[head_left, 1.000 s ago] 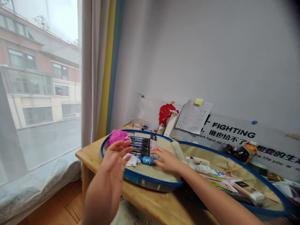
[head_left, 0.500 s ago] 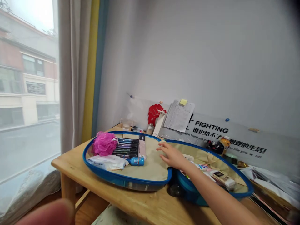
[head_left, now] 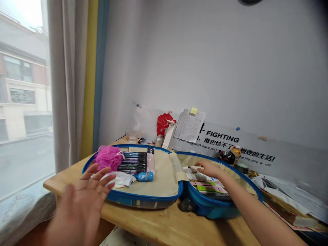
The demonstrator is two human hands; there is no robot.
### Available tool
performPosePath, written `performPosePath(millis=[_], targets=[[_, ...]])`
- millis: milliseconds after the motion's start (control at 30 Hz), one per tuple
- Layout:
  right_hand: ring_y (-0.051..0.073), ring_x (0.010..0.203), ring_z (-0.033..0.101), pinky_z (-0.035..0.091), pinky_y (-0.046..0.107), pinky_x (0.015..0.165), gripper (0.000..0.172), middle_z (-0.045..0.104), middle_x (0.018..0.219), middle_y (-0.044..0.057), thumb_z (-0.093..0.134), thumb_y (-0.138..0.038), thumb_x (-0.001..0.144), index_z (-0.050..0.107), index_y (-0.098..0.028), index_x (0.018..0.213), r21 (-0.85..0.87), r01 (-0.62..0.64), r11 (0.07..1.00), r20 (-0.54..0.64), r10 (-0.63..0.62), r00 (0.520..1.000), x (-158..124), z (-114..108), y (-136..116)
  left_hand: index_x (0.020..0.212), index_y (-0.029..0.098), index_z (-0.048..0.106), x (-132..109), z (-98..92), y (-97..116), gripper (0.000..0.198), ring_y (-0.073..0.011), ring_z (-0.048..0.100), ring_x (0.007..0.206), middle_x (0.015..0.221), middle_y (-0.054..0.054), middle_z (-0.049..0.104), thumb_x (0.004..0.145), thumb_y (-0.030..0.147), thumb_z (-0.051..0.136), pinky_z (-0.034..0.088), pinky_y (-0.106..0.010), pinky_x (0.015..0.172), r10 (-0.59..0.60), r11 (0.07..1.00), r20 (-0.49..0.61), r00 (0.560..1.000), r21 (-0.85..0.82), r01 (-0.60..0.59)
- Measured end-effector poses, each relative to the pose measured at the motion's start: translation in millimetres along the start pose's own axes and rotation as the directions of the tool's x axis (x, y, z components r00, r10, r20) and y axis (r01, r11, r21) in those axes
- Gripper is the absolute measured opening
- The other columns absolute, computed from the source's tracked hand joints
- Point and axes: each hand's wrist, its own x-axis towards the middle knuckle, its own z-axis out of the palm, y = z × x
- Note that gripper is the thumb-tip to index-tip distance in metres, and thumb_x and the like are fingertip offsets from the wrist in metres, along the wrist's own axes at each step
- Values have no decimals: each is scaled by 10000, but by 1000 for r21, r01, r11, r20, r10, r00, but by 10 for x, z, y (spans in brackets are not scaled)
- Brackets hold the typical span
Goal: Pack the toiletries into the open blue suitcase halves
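Note:
An open blue suitcase [head_left: 143,201] lies on a wooden table. Its left half holds a pink bath puff [head_left: 109,158], a pack of toothbrushes [head_left: 133,161], a white packet [head_left: 120,179] and a small blue bottle [head_left: 145,176]. My left hand [head_left: 88,194] is palm up, fingers spread and holding nothing, in front of the puff and the packet. Over the right half, my right hand [head_left: 208,169] reaches down among tubes [head_left: 202,182] and small packs; its fingertips are at a small pale item too small to name.
The wooden table [head_left: 143,223] has a rounded left corner. Behind the suitcase stand a small bottle [head_left: 159,140] and a white upright box [head_left: 169,135]. An orange-labelled bottle [head_left: 235,154] and papers [head_left: 284,191] are at the right. A window and curtain [head_left: 64,85] are at left.
My left hand has risen into view with its fingers spread. My right hand has moved from the suitcase's middle to the contents of the right half. The view has shifted slightly.

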Motion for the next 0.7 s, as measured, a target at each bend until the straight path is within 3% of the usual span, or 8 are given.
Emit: performPosePath(millis=[67,133,233,333,467,600,700], targets=[[223,968,641,476,321,871,335,683,1071,83,560,-157,691,694,-200,995,12,21,1000,93,-23,995,-9,58,9,1200,243,555,-24,236,-158,433,-228,604,1052,1115,-63,662,941,475,298,472,-444,962,11,995,-5,1000,99,-11],[233,990,636,475,321,869,384,689,1077,76,574,-133,644,697,-206,1001,14,30,999,168,-32,985,-13,108,-5,1114,223,594,-110,378,-342,350,-240,554,1127,1145,-72,642,922,431,388,367,-475,1053,89,963,36,995,251,-96],[250,1012,632,475,332,863,472,688,1097,79,586,-132,603,681,-202,1060,9,26,1000,260,-28,965,-4,159,-32,1153,226,583,-275,412,-599,317,-245,424,1289,1246,-76,596,925,323,385,177,-489,1147,270,832,146,952,461,-307],[245,1037,623,460,322,886,537,683,1115,72,590,-123,564,661,-204,1090,8,24,1000,313,-25,949,26,191,-49,1198,212,555,-382,361,-767,330,-229,289,1389,1290,-94,562,904,244,408,99,-452,1172,413,723,187,891,528,-446],[249,987,630,460,322,846,491,687,1070,88,592,-130,533,650,-185,1018,8,4,1000,304,-7,953,50,215,-68,1241,199,526,-408,357,-840,374,-217,222,1422,1304,-111,543,884,206,414,81,-441,1177,488,674,178,854,546,-498],[245,831,644,464,311,714,460,697,896,80,602,-134,495,614,-173,953,28,-53,998,241,45,970,-3,173,-54,1271,224,517,-415,396,-852,409,-225,240,1416,1312,-90,547,875,213,417,90,-450,1175,479,683,157,864,551,-479],[228,762,632,453,301,664,388,681,813,59,596,-194,552,579,-176,939,80,-73,994,143,61,988,-58,77,-25,1270,223,519,-433,416,-853,405,-221,235,1417,1306,-89,550,878,220,418,85,-447,1177,481,690,141,865,548,-473]])
